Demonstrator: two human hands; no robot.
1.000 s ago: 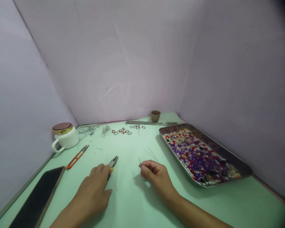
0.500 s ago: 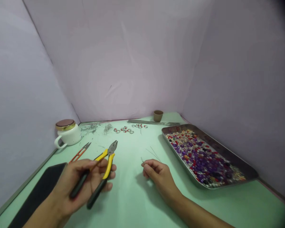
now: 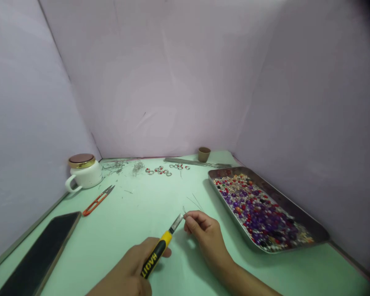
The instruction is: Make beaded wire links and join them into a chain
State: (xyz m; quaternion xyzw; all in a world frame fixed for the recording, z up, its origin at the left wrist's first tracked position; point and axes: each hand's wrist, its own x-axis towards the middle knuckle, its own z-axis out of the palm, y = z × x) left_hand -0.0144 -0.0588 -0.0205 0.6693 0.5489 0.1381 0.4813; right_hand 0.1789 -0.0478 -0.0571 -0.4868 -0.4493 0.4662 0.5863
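Note:
My left hand (image 3: 138, 263) is closed around the yellow-and-black handles of a pair of pliers (image 3: 160, 248), seen edge-on. The metal jaws point up and right, their tip right beside the fingertips of my right hand (image 3: 205, 234). Between thumb and forefinger, my right hand pinches a thin wire (image 3: 184, 210) whose short end sticks up by the jaws. Whether the jaws touch the wire I cannot tell. Thin wire strands (image 3: 197, 201) also show just beyond the right knuckles.
A metal tray (image 3: 234, 218) of mixed beads stands at right. Beaded rings (image 3: 159, 170), a bundle of wires (image 3: 197, 163) and a small brown cup (image 3: 204, 154) lie along the back. At left are a lidded white mug (image 3: 88, 174), orange thread snips (image 3: 97, 201) and a dark phone (image 3: 40, 255).
My left hand has moved right, turned the pliers edge-on and closed round their handles, bringing the jaws to the right fingertips. My right hand keeps its pinch in nearly the same place.

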